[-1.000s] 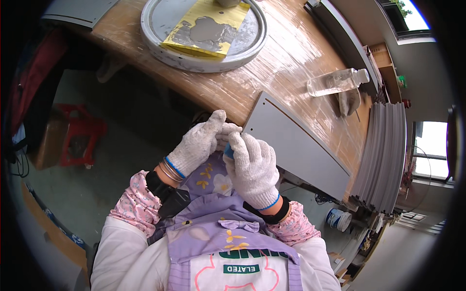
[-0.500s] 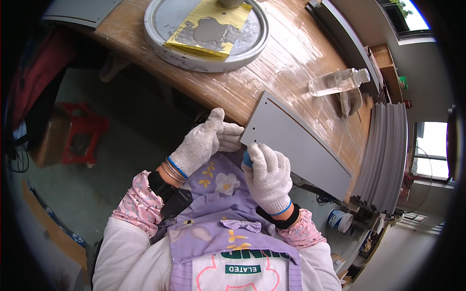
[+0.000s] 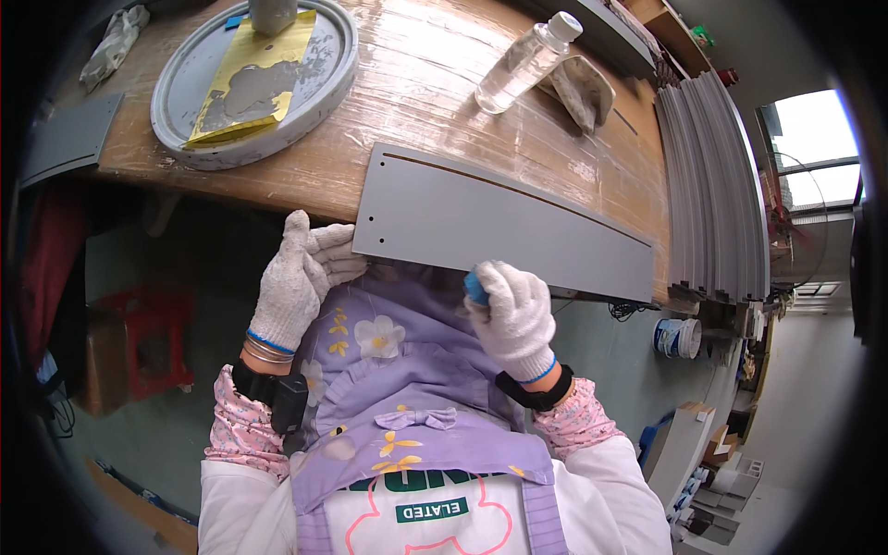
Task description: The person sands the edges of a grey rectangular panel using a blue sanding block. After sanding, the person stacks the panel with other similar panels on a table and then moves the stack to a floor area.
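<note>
A long grey panel (image 3: 499,217) with a dark groove near its far edge and a few small holes at its left end lies across the table's near edge. My left hand (image 3: 291,291), in a white knitted glove, has its fingers stretched out against the panel's left end, thumb apart. My right hand (image 3: 516,319), gloved likewise, is closed around a small blue block (image 3: 476,285), mostly hidden by the fingers. It is beside the panel's near edge; whether the block touches the panel I cannot tell.
A round grey lid (image 3: 319,116) on the plastic-wrapped table (image 3: 407,83) carries a yellow sheet (image 3: 277,60) smeared with grey paste (image 3: 254,88). A clear bottle (image 3: 518,69) stands by a dirty cloth-like piece (image 3: 583,92). Grey panels (image 3: 712,185) stand stacked at right; another grey panel (image 3: 74,139) lies left.
My view has turned, so the panel now lies more level across it. My right hand with the blue block has shifted rightward along the near edge, away from the left end. My left hand stays at that end.
</note>
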A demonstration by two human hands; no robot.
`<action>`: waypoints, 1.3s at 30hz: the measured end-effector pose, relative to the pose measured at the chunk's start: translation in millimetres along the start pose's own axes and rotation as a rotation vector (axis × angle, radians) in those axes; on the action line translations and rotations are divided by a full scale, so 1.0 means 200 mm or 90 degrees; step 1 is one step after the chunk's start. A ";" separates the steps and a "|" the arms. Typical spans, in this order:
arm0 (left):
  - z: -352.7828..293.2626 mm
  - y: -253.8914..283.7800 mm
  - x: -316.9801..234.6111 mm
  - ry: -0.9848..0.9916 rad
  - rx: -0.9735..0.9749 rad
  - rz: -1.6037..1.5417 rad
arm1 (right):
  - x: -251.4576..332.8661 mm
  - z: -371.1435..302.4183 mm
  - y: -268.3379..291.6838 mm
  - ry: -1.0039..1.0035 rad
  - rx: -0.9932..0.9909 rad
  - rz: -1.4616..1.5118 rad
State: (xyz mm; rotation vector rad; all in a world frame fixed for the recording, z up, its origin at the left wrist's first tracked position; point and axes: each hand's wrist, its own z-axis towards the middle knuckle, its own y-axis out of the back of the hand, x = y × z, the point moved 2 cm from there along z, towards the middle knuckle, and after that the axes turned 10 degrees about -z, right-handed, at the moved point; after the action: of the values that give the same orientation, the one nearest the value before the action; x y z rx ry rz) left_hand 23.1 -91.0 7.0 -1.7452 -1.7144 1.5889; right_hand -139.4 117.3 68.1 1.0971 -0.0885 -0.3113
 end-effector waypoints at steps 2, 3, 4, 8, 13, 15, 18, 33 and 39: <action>0.00 0.01 0.00 -0.010 0.010 0.014 | -0.17 -0.17 0.05 -0.071 -0.021 -0.058; 0.00 0.01 0.01 -0.016 0.014 0.022 | -0.23 -0.23 0.08 -0.110 -0.023 -0.083; 0.01 0.00 0.01 -0.024 0.011 0.043 | -0.26 -0.25 0.11 -0.151 -0.025 -0.111; -0.01 -0.06 0.02 -0.063 0.019 0.125 | -0.17 -0.17 0.09 -0.093 -0.133 0.055; -0.02 -0.15 0.04 -0.093 -0.054 0.213 | -0.18 -0.19 -0.01 -0.093 -0.086 0.082; -0.02 -0.15 0.05 -0.108 -0.069 0.240 | -0.32 -0.30 0.05 -0.137 -0.100 0.043; -0.01 -0.14 0.05 -0.111 -0.070 0.247 | -0.61 -0.54 0.13 -0.220 -0.134 -0.114; -0.05 -0.19 0.01 -0.110 -0.087 0.346 | -1.00 -0.85 0.18 -0.383 -0.171 -0.194; -0.03 -0.20 0.02 -0.100 -0.070 0.394 | -1.38 -1.09 0.28 -0.620 -0.169 -0.311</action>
State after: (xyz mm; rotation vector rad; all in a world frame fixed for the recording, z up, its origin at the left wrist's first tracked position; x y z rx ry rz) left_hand 3.1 -73.0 38.1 -2.4295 -1.4167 1.9351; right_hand -342.7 409.5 40.3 0.6078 -0.6291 -1.2452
